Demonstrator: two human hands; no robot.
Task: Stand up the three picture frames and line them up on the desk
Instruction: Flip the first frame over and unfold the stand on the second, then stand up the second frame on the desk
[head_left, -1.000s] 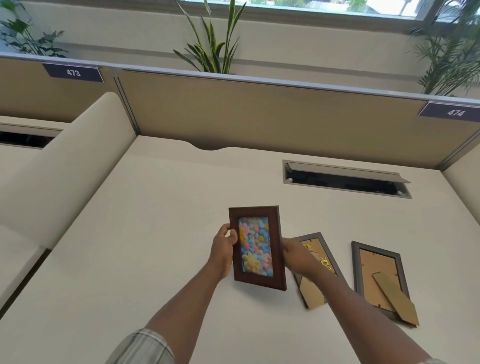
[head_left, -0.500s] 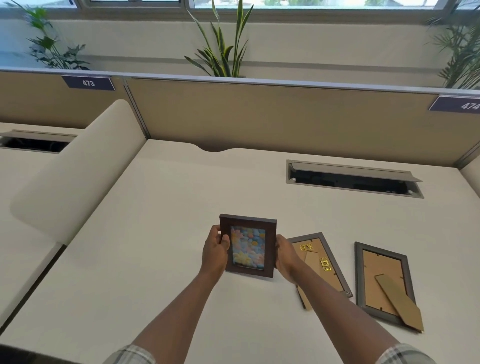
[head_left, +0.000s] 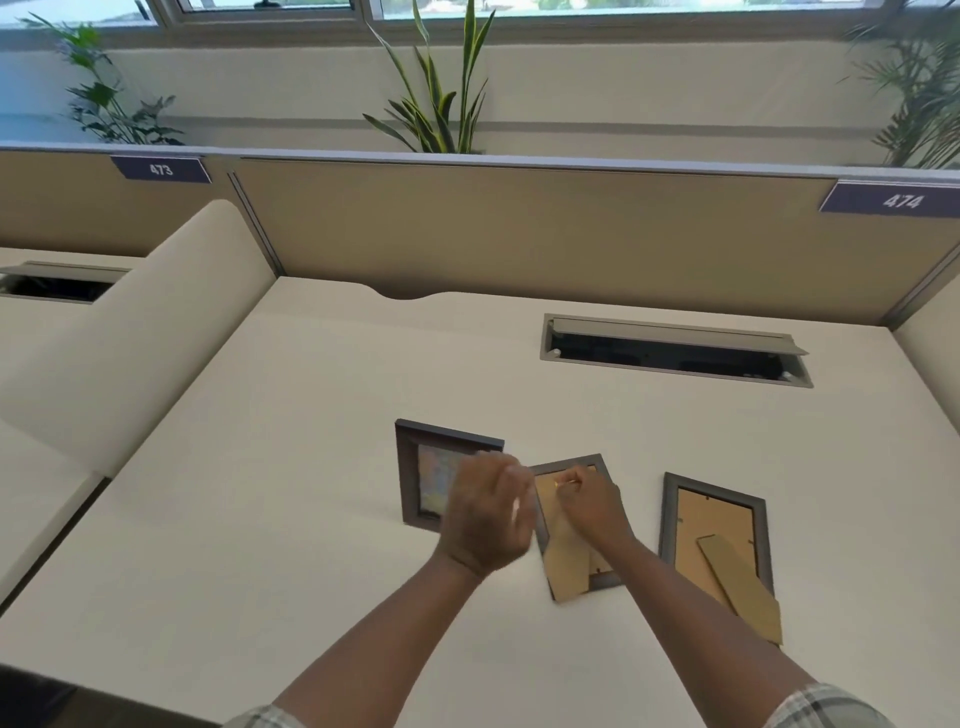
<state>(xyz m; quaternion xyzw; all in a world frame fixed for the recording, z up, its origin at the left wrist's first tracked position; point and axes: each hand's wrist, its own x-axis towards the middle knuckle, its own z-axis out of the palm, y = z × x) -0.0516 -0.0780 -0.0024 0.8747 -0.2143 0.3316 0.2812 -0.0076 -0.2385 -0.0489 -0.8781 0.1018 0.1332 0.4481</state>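
1. Right hand (head_left: 589, 506) fingers curled down on top end of the middle grey-rimmed picture frame lying face down with tan cardboard back (head_left: 570, 530), at the small brass hanger; touching it, but a closed pinch or just contact, cannot tell
2. Left hand (head_left: 483, 514) motion-blurred, fingers loosely spread, holding nothing, just left of the right hand's contact point and in front of the dark brown wooden picture frame (head_left: 434, 475)
3. That brown frame stands upright on the cream desk (head_left: 260, 467) further left of the grip, free of both hands, colourful print facing camera
4. Right of the grip, apart: second grey frame with tan back (head_left: 714, 535), face down, cardboard easel leg splayed out
5. Progress judged: one of three standing, middle one being started, last untouched; lining up not yet done
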